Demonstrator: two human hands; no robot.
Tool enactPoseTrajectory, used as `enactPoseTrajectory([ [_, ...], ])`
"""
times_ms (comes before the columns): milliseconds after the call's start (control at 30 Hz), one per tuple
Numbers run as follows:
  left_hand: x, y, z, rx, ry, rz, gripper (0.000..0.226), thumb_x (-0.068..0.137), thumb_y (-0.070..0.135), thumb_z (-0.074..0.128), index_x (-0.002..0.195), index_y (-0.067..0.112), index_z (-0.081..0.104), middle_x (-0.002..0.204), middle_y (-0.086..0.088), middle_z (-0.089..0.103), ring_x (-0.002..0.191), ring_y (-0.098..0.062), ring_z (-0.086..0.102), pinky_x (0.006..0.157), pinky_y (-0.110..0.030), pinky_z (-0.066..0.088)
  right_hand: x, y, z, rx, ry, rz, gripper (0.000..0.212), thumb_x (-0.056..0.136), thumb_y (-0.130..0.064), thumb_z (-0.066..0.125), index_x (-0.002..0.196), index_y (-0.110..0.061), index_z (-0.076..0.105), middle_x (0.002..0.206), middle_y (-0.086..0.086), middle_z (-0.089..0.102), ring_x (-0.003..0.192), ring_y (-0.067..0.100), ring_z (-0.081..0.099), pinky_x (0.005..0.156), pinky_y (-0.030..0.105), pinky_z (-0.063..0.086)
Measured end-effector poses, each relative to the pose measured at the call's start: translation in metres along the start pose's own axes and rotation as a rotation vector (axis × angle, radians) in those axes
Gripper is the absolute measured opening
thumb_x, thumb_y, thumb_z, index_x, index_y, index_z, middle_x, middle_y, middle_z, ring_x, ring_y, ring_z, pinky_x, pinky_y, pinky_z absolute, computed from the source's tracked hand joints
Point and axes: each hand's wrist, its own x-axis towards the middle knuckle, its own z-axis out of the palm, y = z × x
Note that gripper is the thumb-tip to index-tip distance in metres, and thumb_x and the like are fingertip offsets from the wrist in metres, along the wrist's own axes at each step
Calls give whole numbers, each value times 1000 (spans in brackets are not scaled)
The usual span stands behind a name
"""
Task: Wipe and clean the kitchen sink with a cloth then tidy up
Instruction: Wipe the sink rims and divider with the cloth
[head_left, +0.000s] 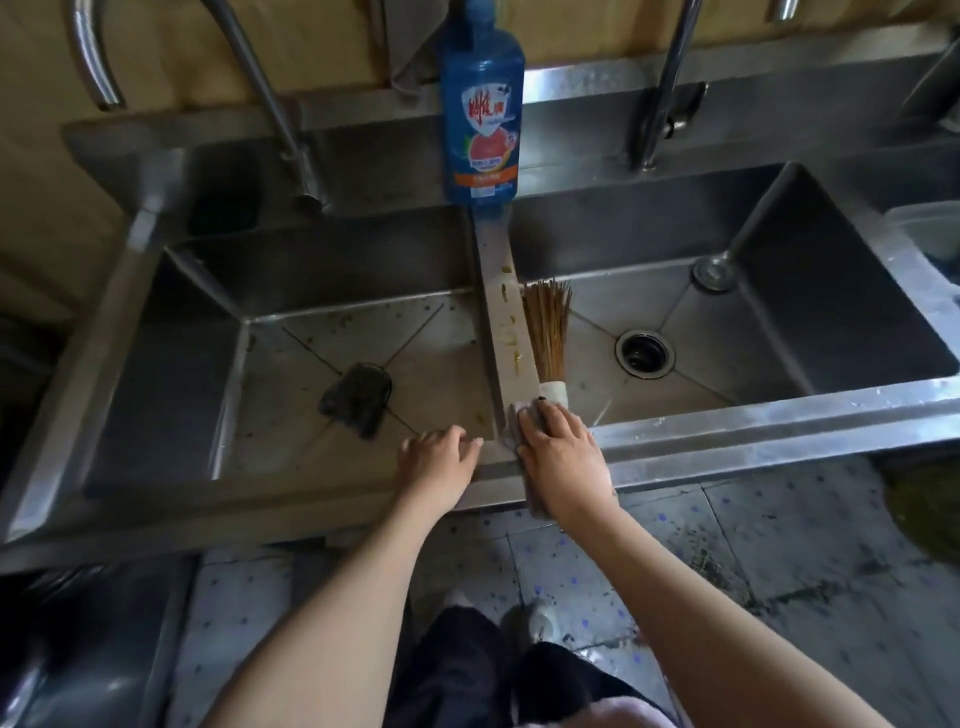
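Observation:
A steel double sink (156, 332) fills the view, with a soiled divider strip (506, 332) between its two basins. My right hand (563, 457) presses a greyish cloth (511, 423) onto the near end of the divider, where it meets the front rim. The fingers lie flat over the cloth. My left hand (439, 462) rests on the front rim just left of the divider, fingers relaxed and holding nothing. Brown specks dot the left basin floor and the divider.
A bamboo brush (548, 338) lies in the right basin against the divider. A dark scouring pad (358, 397) lies in the left basin. A blue detergent bottle (483, 109) stands at the back. The right basin has a drain (645, 353); taps rise behind.

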Motion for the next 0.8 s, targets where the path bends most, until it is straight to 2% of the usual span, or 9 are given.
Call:
enactPoseTrajectory([
  [100, 14, 1, 0, 124, -134, 132, 46, 93, 54, 29, 118, 22, 52, 127, -3, 53, 121, -24, 42, 97, -42, 29, 10, 5, -1, -8, -45, -34, 49, 98, -38, 35, 144, -25, 29, 153, 4, 21, 141, 25, 15, 113, 38, 19],
  [200, 27, -3, -3, 125, -267, 246, 52, 91, 59, 31, 118, 21, 53, 126, -6, 50, 122, -26, 39, 100, -42, 30, 17, 8, 0, 12, -80, -30, 49, 98, -40, 34, 145, -28, 27, 155, 4, 17, 142, 25, 12, 114, 39, 18],
  [300, 32, -6, -4, 100, -275, 229, 57, 87, 65, 32, 116, 23, 57, 122, -5, 57, 117, -24, 46, 97, -35, 35, 27, 7, 3, 27, -82, 0, 49, 98, -41, 33, 145, -29, 27, 156, 4, 16, 143, 25, 12, 114, 39, 17],
  [400, 32, -4, -3, 88, -282, 194, 61, 84, 70, 28, 117, 28, 58, 122, -2, 59, 115, -23, 49, 95, -35, 38, 50, 6, 4, 44, -66, 37, 49, 98, -40, 32, 145, -29, 26, 156, 3, 15, 143, 24, 10, 115, 38, 16],
  [500, 33, -3, -4, 59, -213, 128, 61, 84, 70, 28, 105, 26, 63, 113, -2, 63, 108, -24, 55, 89, -35, 44, 72, 1, 7, -5, -33, 44, 51, 99, -38, 30, 147, -24, 21, 156, 7, 14, 144, 26, 8, 116, 38, 11],
  [600, 36, -4, -2, 54, -130, 94, 59, 89, 62, 26, 99, 19, 65, 105, -6, 65, 98, -27, 59, 80, -34, 47, 92, -3, 8, 2, -12, 75, 51, 99, -37, 29, 147, -23, 21, 155, 9, 16, 143, 28, 9, 116, 41, 12],
  [700, 37, -6, 2, 27, -47, 99, 55, 91, 56, 28, 89, 16, 65, 93, -6, 67, 87, -27, 61, 68, -31, 43, 112, -5, 4, 48, 24, 110, 50, 98, -37, 30, 146, -22, 25, 155, 10, 19, 143, 28, 12, 115, 40, 14],
  [800, 36, -8, 1, -8, -2, 88, 48, 91, 52, 34, 69, 17, 59, 80, -6, 65, 77, -26, 61, 59, -29, 37, 131, -8, 1, 38, 32, 117, 50, 99, -39, 26, 147, -23, 22, 155, 10, 18, 143, 28, 11, 115, 41, 13],
])
